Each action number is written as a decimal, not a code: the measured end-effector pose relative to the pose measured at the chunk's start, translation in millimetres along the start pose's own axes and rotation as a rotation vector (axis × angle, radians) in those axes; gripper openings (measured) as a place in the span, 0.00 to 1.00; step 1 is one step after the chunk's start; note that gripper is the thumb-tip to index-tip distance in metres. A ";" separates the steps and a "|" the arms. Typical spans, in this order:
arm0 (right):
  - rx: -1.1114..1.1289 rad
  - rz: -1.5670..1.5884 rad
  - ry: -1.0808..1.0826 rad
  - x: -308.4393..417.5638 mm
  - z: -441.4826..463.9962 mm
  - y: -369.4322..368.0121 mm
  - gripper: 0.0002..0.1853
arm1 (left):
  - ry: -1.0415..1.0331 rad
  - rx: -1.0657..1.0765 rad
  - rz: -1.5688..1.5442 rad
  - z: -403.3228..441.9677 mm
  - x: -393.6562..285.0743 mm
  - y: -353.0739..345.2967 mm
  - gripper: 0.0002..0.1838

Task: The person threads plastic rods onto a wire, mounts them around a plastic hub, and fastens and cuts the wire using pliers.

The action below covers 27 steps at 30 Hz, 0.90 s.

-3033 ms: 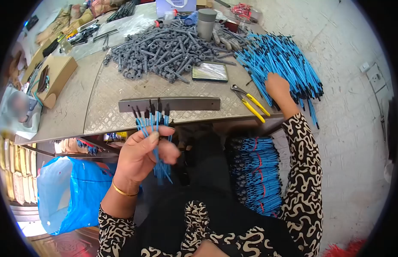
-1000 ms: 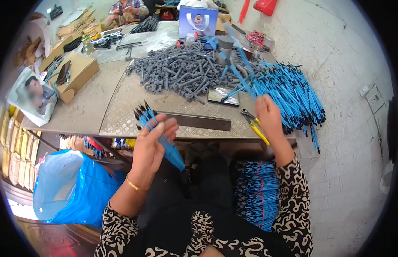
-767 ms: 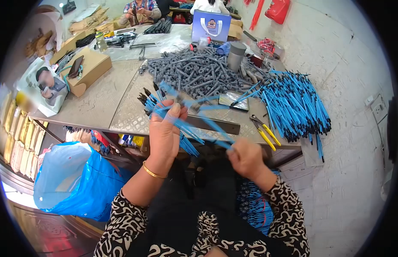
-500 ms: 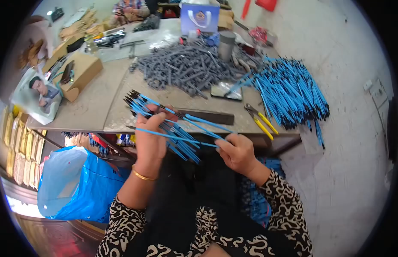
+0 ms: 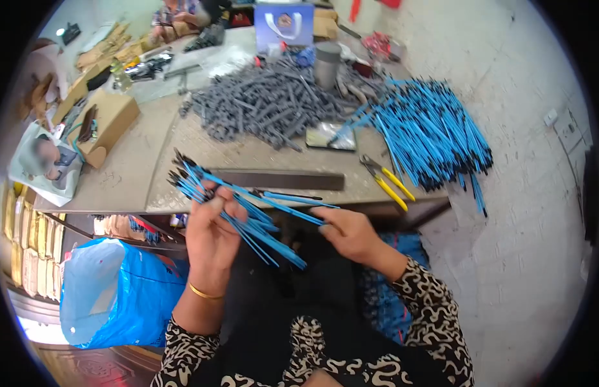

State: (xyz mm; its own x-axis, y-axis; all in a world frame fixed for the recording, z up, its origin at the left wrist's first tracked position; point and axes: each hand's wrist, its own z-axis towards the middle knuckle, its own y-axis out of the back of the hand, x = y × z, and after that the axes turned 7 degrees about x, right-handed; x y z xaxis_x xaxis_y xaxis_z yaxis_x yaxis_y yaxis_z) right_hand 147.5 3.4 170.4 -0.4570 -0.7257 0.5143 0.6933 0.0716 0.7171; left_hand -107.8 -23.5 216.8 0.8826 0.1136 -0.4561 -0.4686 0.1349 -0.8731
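Observation:
My left hand [image 5: 212,238] is closed around a bundle of thin blue rods with black tips [image 5: 260,233], held at a slant in front of the table edge. The black tips point up and left, and the lower ends fan out to the right. My right hand [image 5: 354,237] pinches the right-hand ends of a few blue rods [image 5: 291,210] that stretch across from the bundle. Its fingertips partly hide these ends, so their exact number cannot be made out.
Behind the hands lie a dark flat bar [image 5: 283,180], yellow-handled pliers [image 5: 388,184] and a heap of grey plastic parts [image 5: 254,103]. A large pile of blue rods [image 5: 435,135] is at right. A blue plastic bag [image 5: 141,297] stands below left. Another person [image 5: 180,19] sits at the back.
My left hand and the bundle have shifted down and left, the bundle turning slightly. A rod that crossed separately toward my right hand now runs closer alongside the others. The camera view has shifted a little.

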 end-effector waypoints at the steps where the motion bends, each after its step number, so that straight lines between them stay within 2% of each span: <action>1: -0.042 -0.016 -0.008 -11.7 9.5 8.2 0.14 | 0.002 0.059 -0.002 -1.3 -3.2 -0.8 0.11; 2: 0.010 0.091 -0.280 -22.0 21.6 24.4 0.14 | 0.005 0.115 -0.005 -3.4 -6.7 0.0 0.11; 3: 0.006 0.025 -0.389 -48.5 36.8 34.2 0.15 | 0.030 0.182 -0.014 -5.0 -9.0 5.7 0.12; 4: -0.032 -0.067 -0.433 -74.6 53.8 39.4 0.17 | 0.084 0.309 -0.084 -4.7 -11.8 9.9 0.10; 6: 0.015 -0.215 -0.460 -109.8 84.7 48.3 0.17 | 0.134 0.468 0.005 -7.7 -15.6 2.5 0.09; 7: 0.058 -0.280 -0.510 -121.3 100.2 51.5 0.17 | 0.185 0.431 0.031 -13.0 -16.8 7.6 0.08; 11: 0.126 -0.433 -0.631 -161.0 129.2 45.8 0.19 | 0.231 0.528 0.297 -17.6 -31.2 10.7 0.11; 14: 0.264 -0.548 -0.797 -167.7 142.1 47.0 0.22 | 0.468 0.618 0.359 -16.7 -53.6 25.5 0.10; 15: 0.150 -0.519 -0.793 -171.5 141.2 44.2 0.23 | 0.565 0.591 0.437 -19.2 -61.8 26.0 0.11; 18: -0.158 -0.291 -0.725 -174.2 134.6 51.3 0.21 | 0.640 0.518 0.462 -21.0 -68.4 16.5 0.11; 19: -0.212 -0.058 -0.872 -153.0 139.6 58.6 0.16 | 0.635 0.541 0.418 -19.1 -66.4 23.7 0.08; 22: -0.474 0.516 -0.798 -120.6 131.9 66.1 0.16 | 0.426 0.559 0.525 -16.5 -55.7 28.9 0.07; 24: -0.500 0.631 -0.736 -93.9 128.0 68.2 0.16 | 0.487 0.468 0.529 -14.0 -52.8 35.4 0.07; 26: -0.456 0.700 -0.709 -69.8 120.6 65.6 0.11 | 0.491 0.238 0.492 -13.4 -46.5 27.3 0.08; 27: -0.401 0.761 -0.668 -64.0 113.1 63.0 0.09 | 0.460 0.187 0.429 -11.8 -43.0 26.0 0.09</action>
State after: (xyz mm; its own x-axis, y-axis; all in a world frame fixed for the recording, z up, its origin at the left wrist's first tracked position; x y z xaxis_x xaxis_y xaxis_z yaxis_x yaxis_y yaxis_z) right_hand 157.5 131.7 235.8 0.0418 -0.0582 0.9974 0.9988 0.0285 -0.0402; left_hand -157.5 -36.5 211.7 0.5222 -0.2319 -0.8207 -0.7447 0.3450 -0.5714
